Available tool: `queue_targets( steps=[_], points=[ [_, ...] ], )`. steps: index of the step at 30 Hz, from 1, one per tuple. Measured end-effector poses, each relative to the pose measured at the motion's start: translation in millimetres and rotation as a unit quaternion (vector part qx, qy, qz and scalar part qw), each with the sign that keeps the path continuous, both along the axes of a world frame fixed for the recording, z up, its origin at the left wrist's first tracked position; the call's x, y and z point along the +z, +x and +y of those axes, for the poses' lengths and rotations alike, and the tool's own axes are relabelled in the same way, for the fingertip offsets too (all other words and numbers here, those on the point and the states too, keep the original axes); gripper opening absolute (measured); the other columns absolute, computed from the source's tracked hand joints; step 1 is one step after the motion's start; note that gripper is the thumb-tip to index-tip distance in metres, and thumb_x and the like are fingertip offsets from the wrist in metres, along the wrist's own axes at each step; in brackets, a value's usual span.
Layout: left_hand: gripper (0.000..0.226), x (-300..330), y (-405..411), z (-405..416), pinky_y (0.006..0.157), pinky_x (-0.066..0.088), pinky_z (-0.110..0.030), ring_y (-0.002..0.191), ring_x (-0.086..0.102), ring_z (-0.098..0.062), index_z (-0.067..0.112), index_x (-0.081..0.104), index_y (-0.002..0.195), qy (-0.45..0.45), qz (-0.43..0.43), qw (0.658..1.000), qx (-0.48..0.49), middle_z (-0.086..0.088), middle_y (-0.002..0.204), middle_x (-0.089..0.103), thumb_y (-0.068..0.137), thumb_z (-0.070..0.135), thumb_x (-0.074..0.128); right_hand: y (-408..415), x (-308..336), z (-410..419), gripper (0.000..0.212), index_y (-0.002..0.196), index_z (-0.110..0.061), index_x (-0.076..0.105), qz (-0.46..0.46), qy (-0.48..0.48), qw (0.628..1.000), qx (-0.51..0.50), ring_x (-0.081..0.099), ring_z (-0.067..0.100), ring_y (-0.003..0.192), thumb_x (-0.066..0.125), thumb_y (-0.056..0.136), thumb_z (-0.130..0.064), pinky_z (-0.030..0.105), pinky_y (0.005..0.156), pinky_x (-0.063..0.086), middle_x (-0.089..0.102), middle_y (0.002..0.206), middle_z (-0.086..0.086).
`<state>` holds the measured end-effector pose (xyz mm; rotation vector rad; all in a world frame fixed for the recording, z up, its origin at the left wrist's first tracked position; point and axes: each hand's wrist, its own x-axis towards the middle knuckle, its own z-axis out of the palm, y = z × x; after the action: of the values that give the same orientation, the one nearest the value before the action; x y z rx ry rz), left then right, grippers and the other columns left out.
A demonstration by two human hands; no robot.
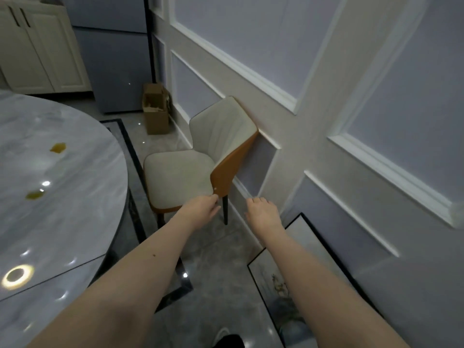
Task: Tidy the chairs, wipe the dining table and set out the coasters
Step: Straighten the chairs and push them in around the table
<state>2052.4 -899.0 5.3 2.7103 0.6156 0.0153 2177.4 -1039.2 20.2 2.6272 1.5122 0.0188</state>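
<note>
Along the bottom edge, two bare forearms reach up toward frame centre. Lower right: a framed picture (271, 277) leans against the panelled wall (313, 116), its foot on the glossy grey floor (221, 259). Right hand (262, 213), just right of centre, hangs in the air, fingers loosely bent downward, holding nothing, near the wall's skirting. Left hand (202, 209), centre, is at the near corner of the chair (193, 162); fingertips touch the seat edge by the orange shell, grip not plainly closed, cannot tell whether it holds.

Chair: cream seat and back, orange outer shell, dark legs, backrest touching the wall, middle of frame. Left side: round marble dining table (57, 197) with two amber stains (57, 147). Beyond the chair, upper centre: open cardboard box (155, 114) on the floor beside a grey fridge (113, 59). Upper left: cream cabinets (37, 51).
</note>
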Motion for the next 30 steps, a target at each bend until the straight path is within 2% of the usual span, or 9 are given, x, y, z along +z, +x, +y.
queue_targets(
  steps=[5,10,14,21,25,30],
  points=[
    [0.024,16.8,92.6,35.5,0.077,0.051,-0.038,0.088,0.062,-0.025,0.013,0.053,0.108,-0.033,-0.03,0.998,0.039,-0.007,0.1,0.065,0.098,0.031,0.042,98.4,13.0,46.8,0.032,0.127,-0.008,0.046,-0.005,-0.001,1.0,0.016,0.05,0.027,0.118,0.044,0.097,-0.019,0.035,0.094,0.038,0.054,0.128,0.01],
    [0.026,16.9,148.1,72.9,0.077,0.052,-0.037,0.088,0.063,-0.026,0.012,0.055,0.11,-0.06,-0.043,0.993,0.088,-0.009,0.1,0.066,0.097,0.033,0.045,163.9,17.9,94.6,0.031,0.125,-0.009,0.046,-0.012,-0.013,1.0,0.026,0.05,0.027,0.118,0.044,0.097,-0.022,0.035,0.093,0.038,0.054,0.127,0.011],
    [0.027,16.3,190.5,111.4,0.075,0.049,-0.033,0.09,0.062,-0.025,0.012,0.056,0.112,-0.095,-0.078,0.983,0.137,-0.008,0.102,0.066,0.098,0.032,0.045,203.3,16.0,140.8,0.026,0.118,-0.008,0.05,-0.014,0.003,0.999,0.042,0.052,0.029,0.114,0.046,0.094,-0.017,0.035,0.089,0.039,0.057,0.121,0.012],
    [0.029,10.7,268.2,192.0,0.078,0.047,-0.032,0.093,0.06,-0.024,0.011,0.054,0.117,-0.108,-0.095,0.98,0.136,-0.008,0.103,0.065,0.097,0.03,0.047,275.8,11.9,229.7,0.025,0.118,-0.008,0.05,-0.015,-0.004,0.999,0.031,0.051,0.028,0.114,0.047,0.094,-0.014,0.034,0.09,0.037,0.056,0.122,0.012],
    [0.031,12.0,308.7,238.0,0.082,0.052,-0.037,0.093,0.062,-0.023,0.013,0.054,0.119,-0.106,-0.074,0.983,0.128,-0.007,0.104,0.066,0.096,0.033,0.049,311.6,17.9,272.8,0.027,0.12,-0.007,0.049,-0.024,-0.021,0.999,0.028,0.051,0.028,0.116,0.042,0.094,-0.008,0.034,0.091,0.038,0.056,0.124,0.014],
    [0.037,6.2,352.3,260.8,0.084,0.051,-0.036,0.099,0.061,-0.023,0.013,0.051,0.124,-0.12,-0.049,0.986,0.106,-0.007,0.112,0.064,0.096,0.036,0.049,351.6,27.5,319.9,0.038,0.127,-0.009,0.045,-0.021,-0.052,0.998,0.025,0.048,0.029,0.119,0.047,0.089,-0.003,0.036,0.093,0.039,0.052,0.129,0.011]
  ],
)
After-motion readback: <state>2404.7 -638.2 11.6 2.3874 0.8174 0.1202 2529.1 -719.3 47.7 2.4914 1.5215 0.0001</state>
